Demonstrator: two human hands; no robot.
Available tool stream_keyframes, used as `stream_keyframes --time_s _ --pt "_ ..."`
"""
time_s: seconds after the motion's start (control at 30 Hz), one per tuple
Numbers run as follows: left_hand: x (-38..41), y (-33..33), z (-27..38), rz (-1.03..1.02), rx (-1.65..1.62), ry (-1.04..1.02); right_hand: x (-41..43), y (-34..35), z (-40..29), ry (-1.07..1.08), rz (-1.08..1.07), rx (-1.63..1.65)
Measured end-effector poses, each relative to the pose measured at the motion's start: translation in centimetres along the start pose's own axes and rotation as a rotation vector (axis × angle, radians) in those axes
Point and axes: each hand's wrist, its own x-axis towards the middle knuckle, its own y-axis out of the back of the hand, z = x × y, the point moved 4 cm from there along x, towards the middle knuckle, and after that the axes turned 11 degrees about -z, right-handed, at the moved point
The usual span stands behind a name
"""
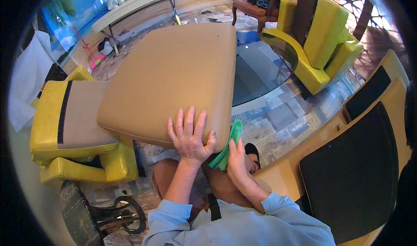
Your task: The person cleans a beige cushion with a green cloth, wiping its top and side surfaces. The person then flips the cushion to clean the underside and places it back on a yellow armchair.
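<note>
A large tan upholstered seat cushion [176, 79] with a piped seam lies in front of me, its near corner above my knees. My left hand [191, 141] presses flat on top of it near the front edge, fingers spread. In my right hand [237, 158] is a folded green cloth [229, 148], held against the cushion's right front corner. The cushion's underside is hidden, so what supports it cannot be told.
Yellow armchairs stand at left [120, 164] and upper right [312, 79]. A round glass tabletop [260, 73] lies beyond the cushion. Black-backed tan cushions [352, 174] are at right. An overturned dark round table [76, 213] is at lower left; a white table [140, 4] stands behind.
</note>
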Motion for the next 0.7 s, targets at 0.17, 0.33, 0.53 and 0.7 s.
stream_keyframes --time_s 0.17,0.33,0.53,0.7 --pt "0.3 -0.2 0.3 0.001 0.004 -0.007 7.8 0.2 -4.8 0.121 0.012 -0.404" --pt "0.3 -0.5 0.6 -0.003 0.002 -0.009 7.9 -2.9 -10.8 0.502 0.057 -0.555" --pt "0.0 -0.4 0.2 0.006 -0.051 0.023 -3.0 -3.8 -8.2 0.809 -0.005 -0.852" --pt "0.1 -0.3 0.0 -0.003 -0.154 0.047 -2.9 -3.3 -7.7 0.893 -0.068 -0.905"
